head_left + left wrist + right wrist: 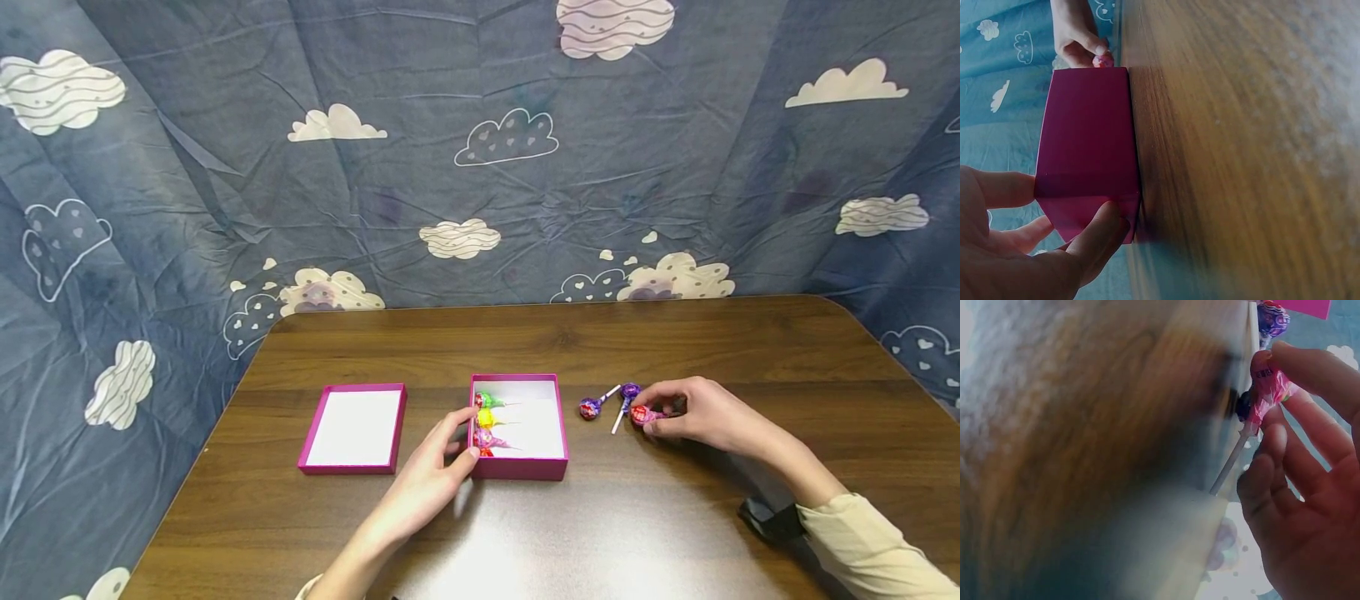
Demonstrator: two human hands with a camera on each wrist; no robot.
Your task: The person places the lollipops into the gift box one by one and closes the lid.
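My right hand (693, 408) pinches a lollipop in a red-and-pink wrapper (641, 415) by its head, on the right part of the table. In the right wrist view the white stick of this pink lollipop (1265, 394) points down and left. Just left of it lie two purple-wrapped lollipops, one (590, 408) nearer the box and one (630, 392) by my fingertips. My left hand (431, 467) holds the left side of an open magenta box (519, 469), thumb at its front corner. Inside, green, yellow, pink-purple and red lollipops (487, 418) lie in a column along the left wall.
The magenta-rimmed box lid (352, 429) lies with its white inside up, left of the box. All stand on a brown wooden table (420, 350). A blue cloth with clouds (510, 200) hangs behind it. A black strap (772, 521) is on the right wrist.
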